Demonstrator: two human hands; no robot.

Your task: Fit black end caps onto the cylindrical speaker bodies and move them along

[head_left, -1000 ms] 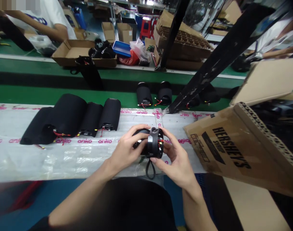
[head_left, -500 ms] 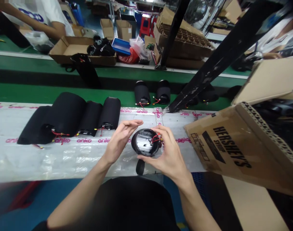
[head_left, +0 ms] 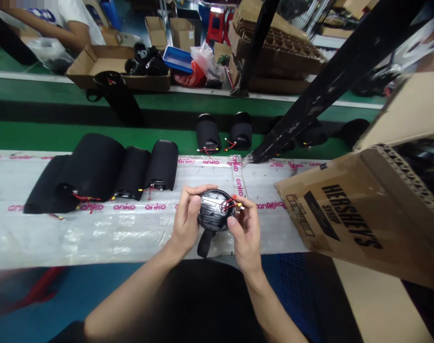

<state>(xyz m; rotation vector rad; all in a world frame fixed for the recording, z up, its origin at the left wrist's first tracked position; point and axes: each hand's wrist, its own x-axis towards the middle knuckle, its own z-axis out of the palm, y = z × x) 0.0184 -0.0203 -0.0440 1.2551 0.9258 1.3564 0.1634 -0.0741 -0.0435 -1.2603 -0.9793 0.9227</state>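
Between my hands is a black cylindrical speaker body [head_left: 213, 220], its round, glossy end facing up at me. Thin red wires with small yellow and white connectors [head_left: 233, 204] come out of that end on the right. My left hand [head_left: 187, 216] is closed around its left side, thumb near the rim. My right hand [head_left: 246, 231] grips the right side, thumb on the lower right rim and fingers beside the wires. A black strap [head_left: 204, 244] hangs below the body. The far side of the body is hidden beneath its end.
Several similar black cylinders [head_left: 95, 166] with wires lie left on the plastic-covered table [head_left: 131, 238]. Two more [head_left: 208, 133] stand on the green surface behind. A slanted black post [head_left: 302, 114] rises at the right, beside a cardboard box [head_left: 345, 214]. Across the bench, a person's arm [head_left: 53, 33] shows.
My left hand has gone from hovering open beside the speaker body to gripping its left side. My right thumb has moved onto the rim. The body has turned slightly, showing more strap.
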